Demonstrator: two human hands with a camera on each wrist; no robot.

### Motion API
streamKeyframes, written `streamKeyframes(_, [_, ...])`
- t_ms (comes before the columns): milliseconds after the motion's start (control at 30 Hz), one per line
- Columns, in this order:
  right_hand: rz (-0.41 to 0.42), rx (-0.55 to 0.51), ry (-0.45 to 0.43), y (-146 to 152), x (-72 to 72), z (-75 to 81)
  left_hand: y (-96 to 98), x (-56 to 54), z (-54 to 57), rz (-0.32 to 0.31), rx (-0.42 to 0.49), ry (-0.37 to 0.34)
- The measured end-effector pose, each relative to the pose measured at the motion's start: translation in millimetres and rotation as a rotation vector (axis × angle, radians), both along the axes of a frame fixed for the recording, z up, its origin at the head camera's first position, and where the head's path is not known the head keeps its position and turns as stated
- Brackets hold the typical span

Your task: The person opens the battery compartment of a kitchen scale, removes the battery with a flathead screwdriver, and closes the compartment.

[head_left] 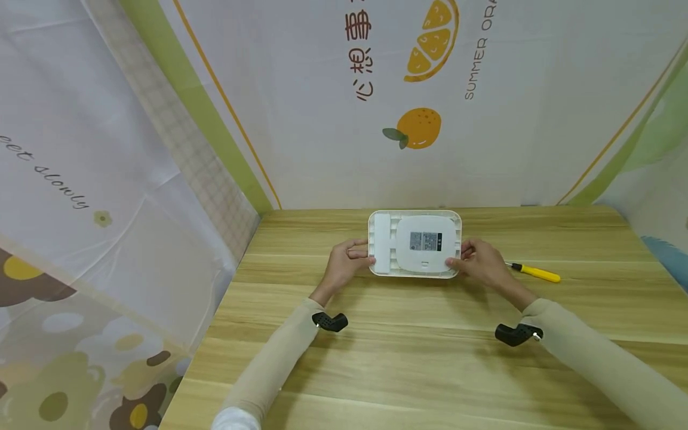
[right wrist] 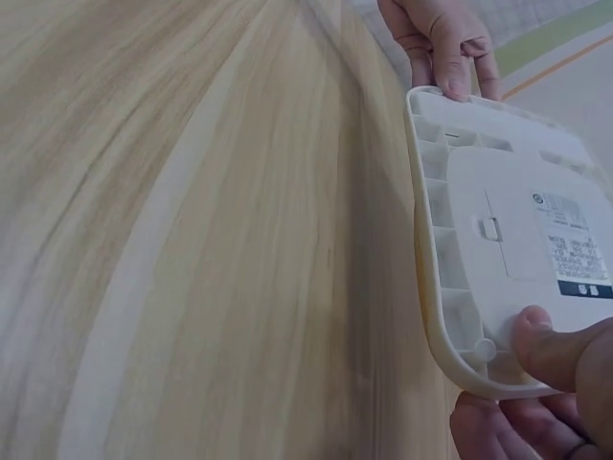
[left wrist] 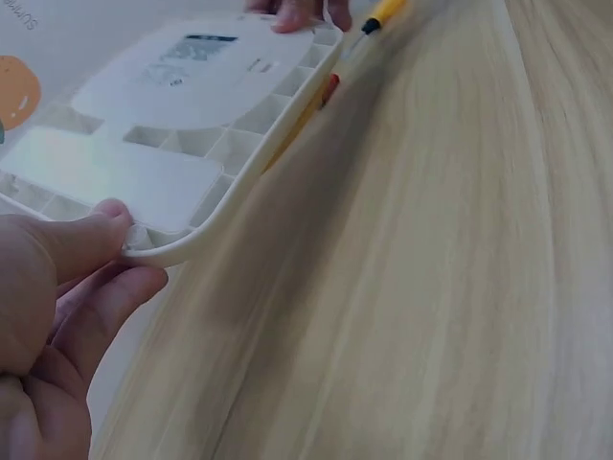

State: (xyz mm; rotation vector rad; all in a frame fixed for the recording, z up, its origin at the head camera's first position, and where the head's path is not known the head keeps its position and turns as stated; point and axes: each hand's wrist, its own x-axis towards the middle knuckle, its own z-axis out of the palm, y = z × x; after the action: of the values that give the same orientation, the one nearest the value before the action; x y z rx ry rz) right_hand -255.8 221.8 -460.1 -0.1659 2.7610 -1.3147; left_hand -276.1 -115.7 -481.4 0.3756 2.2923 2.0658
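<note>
A white rectangular plastic device (head_left: pixel 381 245) with rounded corners is held tilted, its ribbed underside towards me. A printed label (right wrist: pixel 572 244) and a small hatch with a latch (right wrist: pixel 490 229) show on its raised panel. My left hand (head_left: pixel 344 266) grips the left end, thumb on the underside and fingers behind. At the opposite end, my right hand (head_left: pixel 482 261) holds it the same way, its thumb (right wrist: pixel 541 335) pressing near the corner. A yellowish edge peeks out beneath the rim in both wrist views. The device's front face is hidden.
A screwdriver with a yellow handle (head_left: pixel 540 274) and black collar lies on the wood-grain table (head_left: pixel 408 358), just right of my right hand. In the left wrist view, a small red-tipped thing (left wrist: pixel 330 88) shows behind the rim. Printed cloth (head_left: pixel 322 149) hangs behind the table.
</note>
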Motion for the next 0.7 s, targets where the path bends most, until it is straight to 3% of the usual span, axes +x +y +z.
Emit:
streamKeyframes(167, [-0.013,0.063,0.105,3.3,-0.8,-2.0,-1.4,-2.8,1.1,-0.062,-0.061,-0.006])
streamKeyframes(300, [-0.014,0.063,0.138,3.6,-0.1,-3.4,-2.4,-4.8,2.8,-0.068,-0.098,-0.012])
streamKeyframes(533, [0.029,0.006,0.219,6.1,-1.1,-7.1,-5.3,-9.9,6.2,-0.074,-0.162,0.089])
streamKeyframes(700, [0.092,-0.025,0.352,11.4,-3.3,-12.7,-8.2,-11.3,7.6,-0.101,-0.188,0.126])
